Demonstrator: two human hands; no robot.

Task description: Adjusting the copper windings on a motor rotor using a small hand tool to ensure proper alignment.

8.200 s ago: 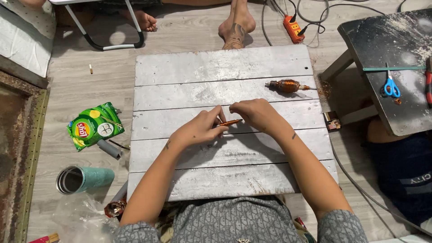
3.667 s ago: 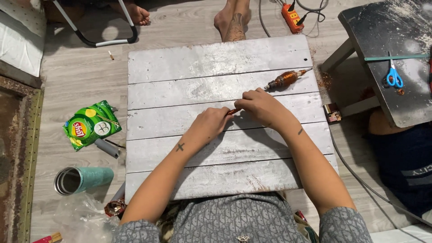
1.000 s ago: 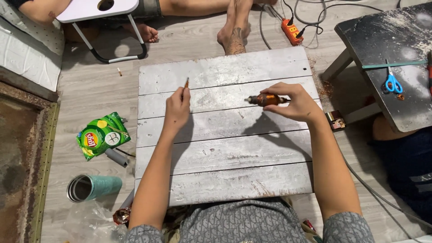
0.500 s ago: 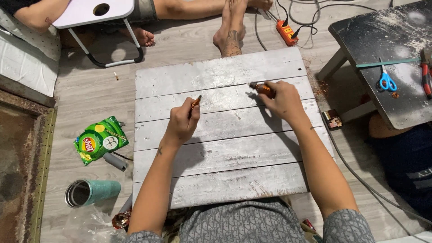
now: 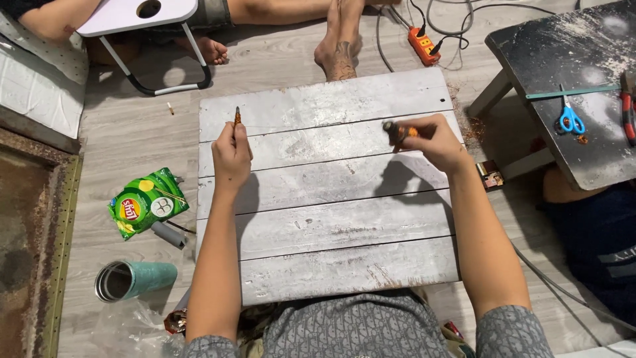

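green snack bag (image 5: 147, 209) on floor, left | teal cup (image 5: 134, 280) lying on its side below it | orange power strip (image 5: 423, 46) top centre | blue scissors (image 5: 570, 119) on dark table (image 5: 563, 53), right | white folding stand (image 5: 142, 16) top left

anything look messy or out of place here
Yes: brown crumbs or shavings lie scattered on the floor beside the grey plank board, and a teal tumbler lies tipped on its side near a green snack bag.

1. Even, fairly bright indoor light; no glare on the pale plank worktop (image 5: 318, 219).
2. Soft shadows fall beneath the right hand (image 5: 430, 139) and the left hand (image 5: 230, 156), so the light comes from above.
3. Focus is sharp throughout; edges bow slightly with wide-angle distortion.
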